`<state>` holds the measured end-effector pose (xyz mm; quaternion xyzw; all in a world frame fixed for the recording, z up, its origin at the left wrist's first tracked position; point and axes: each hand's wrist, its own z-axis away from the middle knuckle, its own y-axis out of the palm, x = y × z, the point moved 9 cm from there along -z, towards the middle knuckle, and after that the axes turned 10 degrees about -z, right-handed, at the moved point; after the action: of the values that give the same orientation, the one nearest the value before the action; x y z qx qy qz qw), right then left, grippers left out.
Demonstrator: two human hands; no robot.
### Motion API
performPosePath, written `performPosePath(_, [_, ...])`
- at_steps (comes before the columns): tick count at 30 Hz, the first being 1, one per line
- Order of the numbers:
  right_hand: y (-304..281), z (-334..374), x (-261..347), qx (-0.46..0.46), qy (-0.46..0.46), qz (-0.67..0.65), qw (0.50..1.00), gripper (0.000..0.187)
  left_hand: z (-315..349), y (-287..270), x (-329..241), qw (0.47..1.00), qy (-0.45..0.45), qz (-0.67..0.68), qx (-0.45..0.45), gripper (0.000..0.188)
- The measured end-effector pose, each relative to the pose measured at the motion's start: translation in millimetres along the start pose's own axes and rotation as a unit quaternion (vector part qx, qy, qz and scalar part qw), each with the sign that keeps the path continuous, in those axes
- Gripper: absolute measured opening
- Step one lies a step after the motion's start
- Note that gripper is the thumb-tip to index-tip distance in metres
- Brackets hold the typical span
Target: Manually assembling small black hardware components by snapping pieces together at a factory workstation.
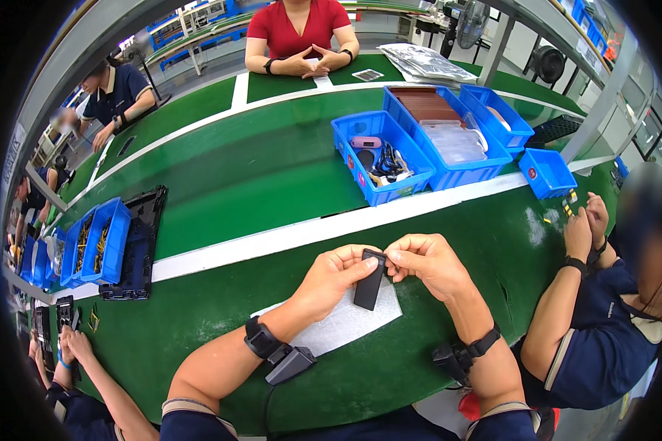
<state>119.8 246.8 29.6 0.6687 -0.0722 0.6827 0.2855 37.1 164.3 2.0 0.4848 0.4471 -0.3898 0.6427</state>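
Observation:
A slim black rectangular case (368, 288) is tilted upright in my left hand (337, 277), whose thumb presses on its front face near the top. My right hand (428, 266) is closed in a pinch right by the case's upper right edge. Whatever lies between those fingertips, if anything, is too small to make out. Beneath both hands, a white sheet (338, 332) rests on the green work surface (232, 309). Each of my wrists wears a black strap with a small black box attached.
Blue bins (390, 192) with cables, brown sheets and clear plastic stand beyond my hands. A smaller blue bin (547, 173) sits to the right. Left are blue bins (111, 242) of yellow-black parts beside a black tray (148, 242). Co-workers sit on both sides; another person faces me.

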Motion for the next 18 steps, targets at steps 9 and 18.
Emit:
performPosePath(9, [1,2,-10,0.029,0.048,-0.123,0.991,0.014,-1,8,1,0.999,-0.003,-0.023,0.049,0.018])
performPosePath(18, [-8,10,3,-0.002,-0.018,-0.104,0.994,0.013,-1,17,-2,0.999,0.003,-0.011,0.051,0.030])
